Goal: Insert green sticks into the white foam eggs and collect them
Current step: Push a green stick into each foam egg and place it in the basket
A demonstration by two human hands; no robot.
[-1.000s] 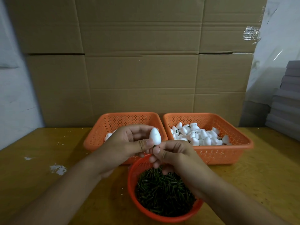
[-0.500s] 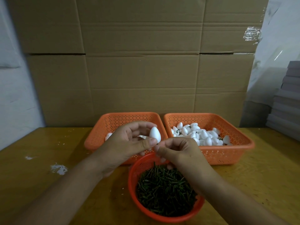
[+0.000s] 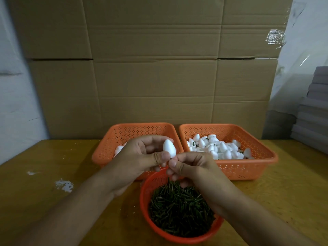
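Observation:
My left hand holds a white foam egg upright between thumb and fingers, above the near edge of the left orange basket. My right hand pinches a green stick right at the egg's lower end. Only a dark sliver of the stick shows. Below both hands stands a round red bowl full of loose green sticks. The right orange basket holds several white eggs, some with green bits showing.
The left basket shows a few white eggs behind my left hand. A cardboard wall rises behind the baskets. Grey stacked boards stand at the right. White scraps lie on the yellow wooden table.
My right hand has come up from the bowl and its fingertips now sit tight against the bottom of the egg. The egg and my left hand have barely moved.

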